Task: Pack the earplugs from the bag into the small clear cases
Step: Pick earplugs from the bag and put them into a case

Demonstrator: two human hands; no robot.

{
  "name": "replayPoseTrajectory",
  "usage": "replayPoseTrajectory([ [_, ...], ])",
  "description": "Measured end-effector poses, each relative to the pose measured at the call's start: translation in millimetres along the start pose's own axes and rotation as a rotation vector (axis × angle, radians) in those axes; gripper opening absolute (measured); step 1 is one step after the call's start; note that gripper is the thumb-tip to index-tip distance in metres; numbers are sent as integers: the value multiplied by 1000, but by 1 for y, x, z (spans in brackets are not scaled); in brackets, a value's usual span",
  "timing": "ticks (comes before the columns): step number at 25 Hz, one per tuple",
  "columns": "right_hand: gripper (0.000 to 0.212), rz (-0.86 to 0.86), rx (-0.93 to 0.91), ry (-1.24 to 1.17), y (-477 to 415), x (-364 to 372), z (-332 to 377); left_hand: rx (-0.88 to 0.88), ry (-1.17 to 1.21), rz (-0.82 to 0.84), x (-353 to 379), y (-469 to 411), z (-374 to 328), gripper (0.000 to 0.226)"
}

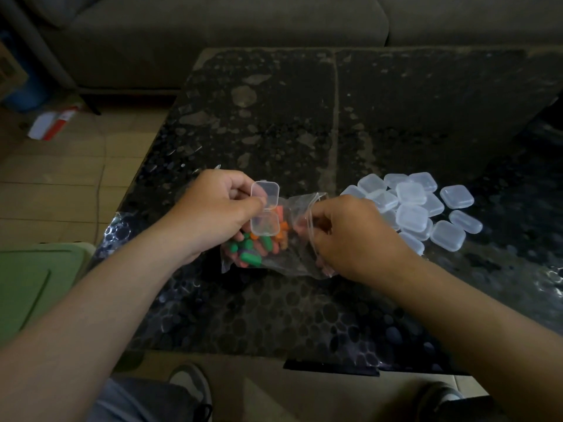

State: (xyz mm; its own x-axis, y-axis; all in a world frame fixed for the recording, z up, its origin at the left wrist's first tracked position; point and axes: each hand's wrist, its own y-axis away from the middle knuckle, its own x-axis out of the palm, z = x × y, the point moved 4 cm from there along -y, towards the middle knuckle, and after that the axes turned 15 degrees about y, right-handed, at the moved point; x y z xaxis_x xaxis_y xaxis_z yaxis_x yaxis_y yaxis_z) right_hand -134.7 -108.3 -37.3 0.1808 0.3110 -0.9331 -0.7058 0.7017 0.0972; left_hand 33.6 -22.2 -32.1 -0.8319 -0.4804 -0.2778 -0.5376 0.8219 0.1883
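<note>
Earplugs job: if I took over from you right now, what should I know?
Left hand: holds an open clear case just above the bag.
Right hand: fingers curled in the bag's mouth; what they pinch is hidden.
Earplugs: all the ones in view are in the bag, on the table.
Spare cases: piled to the right, lids shut, looking empty.
Done: one case opened.
Left: fill it, shut it, then do the others.

Single wide-angle view from a camera on the person's head, facing forward and tilted steeply down. Both forearms (91,315) reach in from the bottom corners; the left hand (213,214) and right hand (356,236) are close, mid-frame, over a dark table (396,102). A sofa (228,35) lines the top edge, shoes (190,382) the bottom.
</note>
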Motion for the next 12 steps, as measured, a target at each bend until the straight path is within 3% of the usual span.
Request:
replayPoseTrajectory([
  [9,11,-89,70,-91,2,-39,-14,36,78,-162,-6,6,-6,14],
  [12,9,-155,64,-140,1,-53,-19,-4,174,-118,-1,11,-10,11],
])
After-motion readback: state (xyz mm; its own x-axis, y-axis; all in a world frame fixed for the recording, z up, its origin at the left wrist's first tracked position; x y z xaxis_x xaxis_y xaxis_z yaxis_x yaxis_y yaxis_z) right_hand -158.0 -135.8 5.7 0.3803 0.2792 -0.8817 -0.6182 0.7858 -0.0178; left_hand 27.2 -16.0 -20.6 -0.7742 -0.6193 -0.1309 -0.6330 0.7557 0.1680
